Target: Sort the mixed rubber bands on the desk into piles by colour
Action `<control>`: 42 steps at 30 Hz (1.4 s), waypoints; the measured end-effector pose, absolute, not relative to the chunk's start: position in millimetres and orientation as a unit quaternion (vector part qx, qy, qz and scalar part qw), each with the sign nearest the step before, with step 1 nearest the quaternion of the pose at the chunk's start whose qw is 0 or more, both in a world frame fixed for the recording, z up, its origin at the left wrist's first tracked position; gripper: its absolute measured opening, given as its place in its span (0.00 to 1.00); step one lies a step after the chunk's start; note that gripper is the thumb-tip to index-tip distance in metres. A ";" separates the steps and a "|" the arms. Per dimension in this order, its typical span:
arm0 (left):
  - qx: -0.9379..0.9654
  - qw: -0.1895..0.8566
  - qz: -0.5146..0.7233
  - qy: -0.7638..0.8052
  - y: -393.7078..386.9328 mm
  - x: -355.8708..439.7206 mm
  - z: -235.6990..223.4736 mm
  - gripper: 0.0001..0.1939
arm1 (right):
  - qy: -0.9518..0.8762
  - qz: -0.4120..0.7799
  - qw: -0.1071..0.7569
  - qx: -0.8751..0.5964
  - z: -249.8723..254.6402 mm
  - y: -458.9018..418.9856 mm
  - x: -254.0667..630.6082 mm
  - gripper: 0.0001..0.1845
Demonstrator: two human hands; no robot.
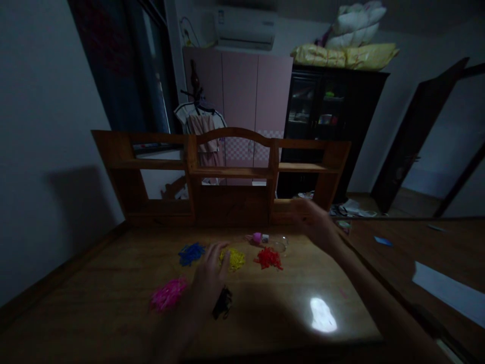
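Observation:
My left hand (210, 273) hovers over the desk, thumb and fingers apart, beside a heap of small thin yellow pieces (235, 259) that it partly hides. My right hand (311, 218) is raised near the lower right shelf compartment, its fingers smeared by motion; whether it holds anything does not show. Similar heaps lie around: blue pieces (191, 253), red pieces (269, 258), pink pieces (169, 293) and black pieces (223, 303). Behind the red heap are a small pink object with a pale label (258, 237) and a clear round container (281, 244).
A wooden shelf unit (231, 173) stands along the back of the wooden desk (273, 313). The wall (45, 177) borders the left side. Beyond are a pink wardrobe (240, 91) and a dark cabinet (341, 106). A white sheet (449, 290) lies at right.

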State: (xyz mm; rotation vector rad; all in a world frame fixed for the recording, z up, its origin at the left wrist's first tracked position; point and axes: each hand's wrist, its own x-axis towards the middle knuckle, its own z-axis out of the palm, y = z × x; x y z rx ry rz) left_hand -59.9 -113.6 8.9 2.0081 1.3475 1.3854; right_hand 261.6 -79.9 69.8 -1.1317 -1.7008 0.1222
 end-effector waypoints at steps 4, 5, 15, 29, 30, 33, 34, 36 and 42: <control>0.839 0.217 0.344 0.361 -42.0 -32.4 26.1 0.17 | -0.755 0.176 0.430 -0.463 21.7 -48.2 259.8 0.21; 0.846 0.222 0.330 0.354 -25.0 -24.9 24.4 0.16 | -0.753 0.196 0.423 -0.464 8.4 -42.0 259.5 0.22; 0.873 0.243 0.307 0.292 31.5 25.4 19.6 0.16 | -0.636 0.355 0.516 -0.451 -30.3 -17.6 267.4 0.23; 0.809 0.305 0.373 0.337 -4.5 56.7 51.0 0.17 | -0.496 0.472 0.602 -0.411 -27.1 -23.9 253.2 0.23; 0.801 0.305 0.379 0.349 -4.2 57.7 48.5 0.17 | -0.503 0.466 0.601 -0.409 -27.2 -24.7 252.8 0.22; 0.771 0.298 0.399 0.397 0.5 60.9 37.1 0.18 | -0.548 0.409 0.598 -0.419 -25.6 -28.5 253.4 0.19; 0.761 0.297 0.402 0.413 3.5 61.5 32.7 0.18 | -0.563 0.384 0.595 -0.425 -24.0 -30.5 254.2 0.18; 0.750 0.302 0.400 0.433 11.1 60.8 25.6 0.21 | -0.590 0.328 0.590 -0.443 -19.5 -34.8 255.9 0.16; 0.770 0.349 0.341 0.412 31.0 38.4 35.9 0.29 | -0.615 0.247 0.586 -0.467 -9.7 -41.1 255.9 0.15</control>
